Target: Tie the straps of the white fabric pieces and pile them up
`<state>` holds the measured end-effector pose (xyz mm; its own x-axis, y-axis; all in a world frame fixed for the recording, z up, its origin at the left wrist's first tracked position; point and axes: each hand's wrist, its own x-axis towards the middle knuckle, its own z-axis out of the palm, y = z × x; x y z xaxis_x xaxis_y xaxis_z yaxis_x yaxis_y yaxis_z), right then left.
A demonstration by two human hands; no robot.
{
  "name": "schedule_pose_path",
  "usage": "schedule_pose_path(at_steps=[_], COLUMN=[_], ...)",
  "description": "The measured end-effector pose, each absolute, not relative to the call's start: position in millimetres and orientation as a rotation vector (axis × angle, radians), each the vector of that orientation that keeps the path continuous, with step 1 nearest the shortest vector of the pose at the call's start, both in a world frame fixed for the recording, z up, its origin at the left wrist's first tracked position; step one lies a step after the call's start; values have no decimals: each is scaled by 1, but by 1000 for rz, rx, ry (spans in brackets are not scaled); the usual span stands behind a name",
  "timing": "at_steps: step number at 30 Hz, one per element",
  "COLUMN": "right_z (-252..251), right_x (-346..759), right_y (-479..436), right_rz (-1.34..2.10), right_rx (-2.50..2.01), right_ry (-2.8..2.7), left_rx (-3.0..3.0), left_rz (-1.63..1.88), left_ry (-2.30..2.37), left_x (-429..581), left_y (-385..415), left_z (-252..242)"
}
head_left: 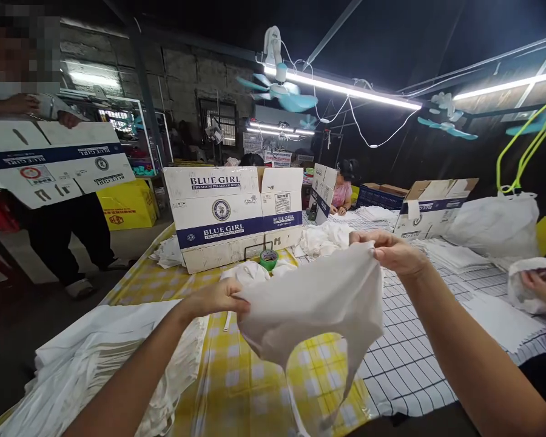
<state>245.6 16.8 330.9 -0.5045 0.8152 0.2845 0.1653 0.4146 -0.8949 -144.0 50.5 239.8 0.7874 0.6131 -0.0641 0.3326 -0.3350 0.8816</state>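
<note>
A thin white cloth garment (313,297) is stretched out in the air between my two hands, with a curved cut-out and narrow straps hanging below. My left hand (221,297) pinches its left corner; my right hand (389,249) grips the upper right corner, higher up. Under and to the left of my left arm lies a thick stack of white garments (113,346) with loose straps. Beyond the held cloth are a heap of crumpled white cloth (325,238) and a roll of green tape (268,260).
A yellow checked cloth (218,388) and a white grid cloth (404,358) cover the table. A cardboard box (236,212) stands ahead, another box (432,209) to the right. At left a person holds a flattened carton (59,161). Another person's hand (543,285) holds white cloth at right.
</note>
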Motion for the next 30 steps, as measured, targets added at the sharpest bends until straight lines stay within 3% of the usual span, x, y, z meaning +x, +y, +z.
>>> schedule_pose_path(at_steps=[8, 18, 24, 30], right_z=[356, 382, 396, 403], right_x=[267, 257, 255, 255], right_y=[-2, -7, -7, -14], right_rz=[936, 187, -359, -415], right_rx=[-1103, -1085, -1172, -1160], right_ry=[-2103, -1992, -1947, -1935], left_rx=[2270, 2534, 2430, 2189], left_rz=[793, 1225, 1104, 1334], left_ry=[957, 1396, 1097, 931], left_x=[-167, -155, -160, -167], left_y=[23, 3, -6, -9], left_z=[336, 395, 405, 407])
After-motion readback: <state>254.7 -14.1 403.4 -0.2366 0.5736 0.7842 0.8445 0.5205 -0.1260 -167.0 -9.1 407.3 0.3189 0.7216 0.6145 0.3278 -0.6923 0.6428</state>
